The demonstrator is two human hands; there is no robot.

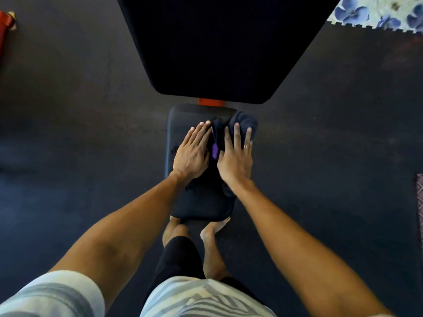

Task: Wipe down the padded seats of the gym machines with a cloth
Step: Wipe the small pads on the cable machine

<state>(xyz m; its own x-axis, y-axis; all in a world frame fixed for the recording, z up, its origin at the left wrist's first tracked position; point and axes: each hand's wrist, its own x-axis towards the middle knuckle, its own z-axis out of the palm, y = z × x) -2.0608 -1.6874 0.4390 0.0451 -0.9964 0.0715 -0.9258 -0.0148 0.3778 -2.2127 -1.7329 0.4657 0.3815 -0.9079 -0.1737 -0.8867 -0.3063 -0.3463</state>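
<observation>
Closest to you is the hem of your striped grey-and-white shirt [201, 298]. Below it are black leggings [178, 257] and your bare feet [210, 234], with the toes tucked under the near edge of the seat pad [201, 207].

The seat pad is a small, smooth black cushion with rounded corners. It is narrow at its near edge and a little wider toward the far one.

Both of your arms reach out over it. Your left hand [192, 154] lies flat on the left half of the pad, palm down, with the fingers straight and close together, gripping nothing. Its inner edge touches the cloth [242, 121]. You cannot tell whether any fabric runs under the palm.

Your right hand [235, 159] is also flat and released. Its fingers are spread slightly and press down on top of the cloth, and there is a ring on one finger.

The cloth is soft, dark and bunched, with a purple tag showing between your hands. It sits on the right half of the seat and mounds up at the far right corner, spilling a little over the right edge.

Just past the far edge of the seat, a short orange piece of frame [210, 102] shows. Above it is the back pad [217, 46], a large, matte black slab with angled corners.

All around is dark, speckled rubber floor [80, 133]. A patterned rug [420, 202] lies at the right edge of the view. A floral blue puzzle-edged mat [377, 12] sits far right, and a blurred red object [5, 26] is far left.
</observation>
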